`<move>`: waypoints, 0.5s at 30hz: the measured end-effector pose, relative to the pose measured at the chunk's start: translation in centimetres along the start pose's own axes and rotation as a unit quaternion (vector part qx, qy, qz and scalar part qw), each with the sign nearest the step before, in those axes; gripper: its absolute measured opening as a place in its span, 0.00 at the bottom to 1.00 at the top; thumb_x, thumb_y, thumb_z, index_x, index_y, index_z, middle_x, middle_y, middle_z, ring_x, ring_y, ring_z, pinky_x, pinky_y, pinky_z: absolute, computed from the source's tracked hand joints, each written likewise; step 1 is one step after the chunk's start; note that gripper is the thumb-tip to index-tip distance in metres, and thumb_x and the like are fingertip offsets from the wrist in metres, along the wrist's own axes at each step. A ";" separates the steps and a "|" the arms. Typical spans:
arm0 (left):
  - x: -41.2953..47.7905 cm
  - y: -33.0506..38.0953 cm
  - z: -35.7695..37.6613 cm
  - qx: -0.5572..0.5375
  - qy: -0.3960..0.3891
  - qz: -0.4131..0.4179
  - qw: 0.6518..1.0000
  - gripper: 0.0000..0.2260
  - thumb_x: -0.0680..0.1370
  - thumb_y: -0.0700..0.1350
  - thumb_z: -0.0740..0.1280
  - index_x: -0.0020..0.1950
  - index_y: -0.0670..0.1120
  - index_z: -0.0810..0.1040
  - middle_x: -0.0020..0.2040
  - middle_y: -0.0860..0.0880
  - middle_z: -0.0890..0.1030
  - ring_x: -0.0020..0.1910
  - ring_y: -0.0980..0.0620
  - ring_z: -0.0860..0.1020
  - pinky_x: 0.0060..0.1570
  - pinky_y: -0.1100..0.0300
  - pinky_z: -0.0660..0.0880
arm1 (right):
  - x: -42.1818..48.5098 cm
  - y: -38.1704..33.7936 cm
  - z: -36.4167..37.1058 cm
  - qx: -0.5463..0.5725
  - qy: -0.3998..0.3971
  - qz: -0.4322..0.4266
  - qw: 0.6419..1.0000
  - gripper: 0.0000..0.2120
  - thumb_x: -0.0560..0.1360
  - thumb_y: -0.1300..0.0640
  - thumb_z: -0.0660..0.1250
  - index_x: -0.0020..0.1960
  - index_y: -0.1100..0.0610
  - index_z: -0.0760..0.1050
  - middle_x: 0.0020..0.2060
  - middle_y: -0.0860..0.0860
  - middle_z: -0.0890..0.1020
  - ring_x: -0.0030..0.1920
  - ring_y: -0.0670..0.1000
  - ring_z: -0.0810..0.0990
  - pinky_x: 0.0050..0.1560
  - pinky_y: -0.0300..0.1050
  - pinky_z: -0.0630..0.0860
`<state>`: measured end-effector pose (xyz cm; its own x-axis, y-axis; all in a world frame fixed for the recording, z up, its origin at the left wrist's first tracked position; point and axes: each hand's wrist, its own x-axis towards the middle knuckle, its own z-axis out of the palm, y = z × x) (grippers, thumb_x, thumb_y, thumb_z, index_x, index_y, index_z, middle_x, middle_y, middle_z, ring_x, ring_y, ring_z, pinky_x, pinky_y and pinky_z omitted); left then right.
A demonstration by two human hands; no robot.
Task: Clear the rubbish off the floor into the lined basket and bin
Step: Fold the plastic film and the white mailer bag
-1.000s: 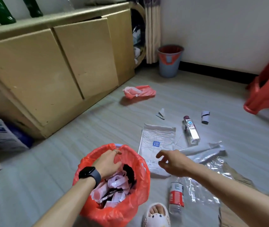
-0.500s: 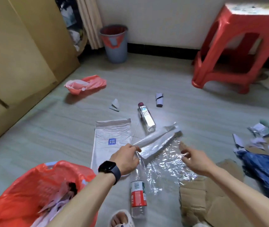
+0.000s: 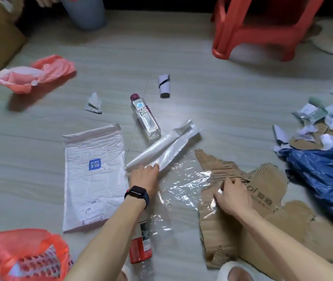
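Lined basket [image 3: 19, 256] noted at the lower left corner, its red liner pulled over the rim. Red-label bottle [image 3: 141, 250] seen lying on the floor, partly hidden under the left forearm. Torn cardboard [image 3: 262, 216] recorded flat on the floor at lower right.

Left hand [image 3: 143, 175]: fingers curled down over the near end of the rolled white plastic [image 3: 161, 147], which is grasped there; the roll runs away to the upper right. Right hand [image 3: 232, 193]: fingers bent, the edge of the clear film [image 3: 181, 185] pinched where it overlaps the cardboard. The film is spread crumpled on the floor between the two hands.

White mailer [image 3: 92, 179] observed flat, just left of the left wrist. Blue bag [image 3: 323, 179] at the right edge, with paper scraps [image 3: 313, 122] heaped beyond it.

Further out: soda bottle [image 3: 146, 116] on its side, touching the roll; crumpled paper [image 3: 94, 103] to its left; small paper tube [image 3: 164, 86] beyond. Pink bag [image 3: 36, 75] at far left. Grey bin [image 3: 84, 13] and red stool [image 3: 262, 27] stood farthest, cut off by the top edge.
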<state>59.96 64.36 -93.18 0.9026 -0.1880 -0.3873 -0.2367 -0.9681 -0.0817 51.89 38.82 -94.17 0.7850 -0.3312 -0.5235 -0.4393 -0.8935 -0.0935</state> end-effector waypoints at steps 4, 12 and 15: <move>-1.3 -1.2 -1.7 -0.054 0.052 0.022 0.997 0.12 0.78 0.41 0.60 0.58 0.52 0.76 0.52 0.49 0.80 0.51 0.44 0.78 0.40 0.55 0.72 | -0.6 0.5 -0.9 0.020 -0.033 -0.003 0.999 0.29 0.75 0.35 0.62 0.66 0.54 0.69 0.66 0.56 0.70 0.67 0.59 0.70 0.64 0.55 0.73; -7.9 -4.2 -8.9 -0.303 0.165 -0.041 0.938 0.12 0.77 0.47 0.63 0.58 0.54 0.79 0.53 0.54 0.84 0.54 0.49 0.80 0.50 0.57 0.76 | -4.4 -0.2 -1.7 0.070 -0.028 0.014 0.997 0.18 0.79 0.51 0.55 0.60 0.59 0.76 0.62 0.59 0.74 0.58 0.62 0.78 0.57 0.52 0.77; -10.7 -5.5 -11.0 -0.289 0.173 -0.044 0.941 0.11 0.77 0.48 0.63 0.57 0.55 0.80 0.53 0.55 0.84 0.55 0.51 0.79 0.48 0.59 0.75 | -6.9 -1.7 -3.5 0.102 0.016 -0.021 0.994 0.15 0.77 0.51 0.55 0.58 0.57 0.73 0.60 0.57 0.75 0.57 0.60 0.77 0.57 0.55 0.76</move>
<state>55.53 69.89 -78.51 0.9962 -0.0485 -0.0724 -0.0106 -0.8922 0.4516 48.80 41.55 -87.42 0.8169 -0.3064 -0.4886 -0.4818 -0.8282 -0.2862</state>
